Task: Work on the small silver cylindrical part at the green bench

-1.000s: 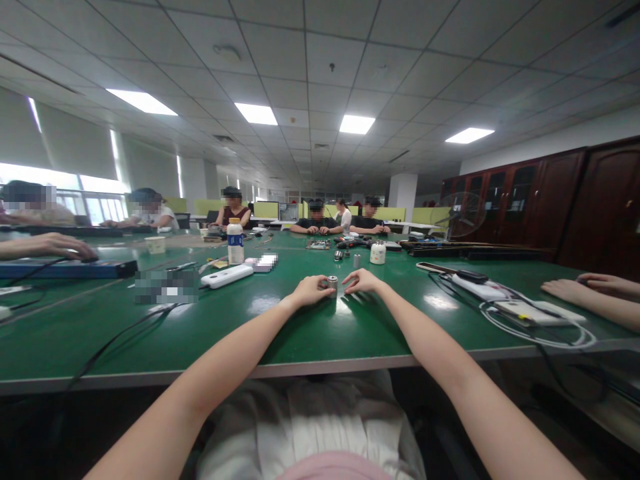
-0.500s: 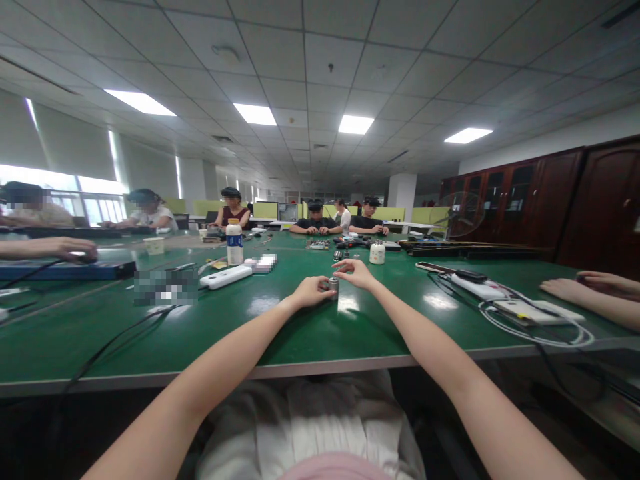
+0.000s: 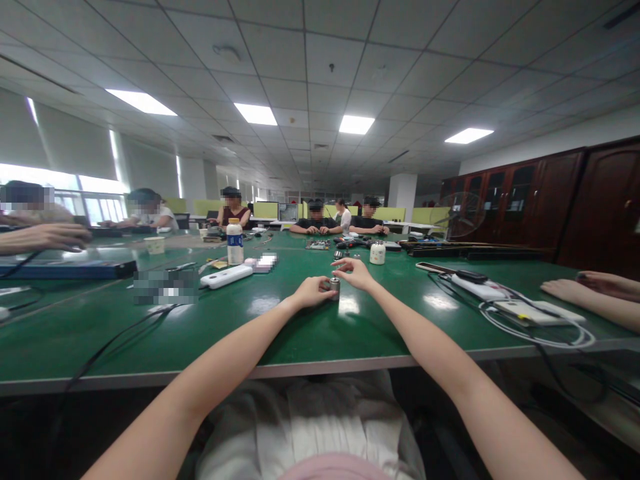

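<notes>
On the green table [image 3: 300, 340] stands a small upright metal cylinder [image 3: 335, 288], which looks like a small motor. My left hand [image 3: 314, 292] grips its left side between thumb and fingers. Just above and to the right of the cylinder's top is my right hand [image 3: 354, 272], its thumb and forefinger brought together in a pinch. Whatever may be between those fingertips is too small to make out. Behind my right hand lie small metal parts [image 3: 342, 255] and a cream-coloured jar [image 3: 377, 253].
Left of my hands are a white power strip [image 3: 227, 276], a bottle [image 3: 235, 243] and black cables [image 3: 107, 340]. To the right lie a white power strip [image 3: 477, 287] and coiled white cables [image 3: 537, 327]. Other people's hands are at the far left [image 3: 45, 238] and right [image 3: 575, 291].
My two hands and the metal cylinder have barely moved. At the left, another person's hand has risen from the blue box and shifted slightly left.
</notes>
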A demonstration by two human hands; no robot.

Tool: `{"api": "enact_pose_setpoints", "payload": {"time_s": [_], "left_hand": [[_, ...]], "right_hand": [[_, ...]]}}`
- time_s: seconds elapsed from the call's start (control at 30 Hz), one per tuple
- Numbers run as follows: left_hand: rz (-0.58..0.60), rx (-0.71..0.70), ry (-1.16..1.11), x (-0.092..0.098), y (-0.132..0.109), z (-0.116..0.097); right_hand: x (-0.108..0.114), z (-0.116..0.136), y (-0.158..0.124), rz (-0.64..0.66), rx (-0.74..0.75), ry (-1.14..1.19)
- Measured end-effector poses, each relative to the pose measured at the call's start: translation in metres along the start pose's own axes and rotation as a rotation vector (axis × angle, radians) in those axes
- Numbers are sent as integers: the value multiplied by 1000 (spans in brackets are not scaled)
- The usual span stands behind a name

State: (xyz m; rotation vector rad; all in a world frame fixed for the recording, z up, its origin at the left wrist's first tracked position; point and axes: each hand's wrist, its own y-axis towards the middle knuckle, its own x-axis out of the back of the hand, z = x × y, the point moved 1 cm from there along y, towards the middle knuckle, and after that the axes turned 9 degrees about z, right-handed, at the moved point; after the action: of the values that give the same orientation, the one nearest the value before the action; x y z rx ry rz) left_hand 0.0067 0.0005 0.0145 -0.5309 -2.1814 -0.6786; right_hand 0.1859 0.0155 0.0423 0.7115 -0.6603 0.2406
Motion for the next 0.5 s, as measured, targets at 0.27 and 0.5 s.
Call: {"api": "enact_pose_setpoints", "payload": {"time_s": [0.27,0.5], "left_hand": [[-1,5,22,0,0,-1],[0,1,21,0,0,-2]], "right_hand": [[0,2,-2,-4,-47,-91],[4,-2,2,-71,-108,-107]]}}
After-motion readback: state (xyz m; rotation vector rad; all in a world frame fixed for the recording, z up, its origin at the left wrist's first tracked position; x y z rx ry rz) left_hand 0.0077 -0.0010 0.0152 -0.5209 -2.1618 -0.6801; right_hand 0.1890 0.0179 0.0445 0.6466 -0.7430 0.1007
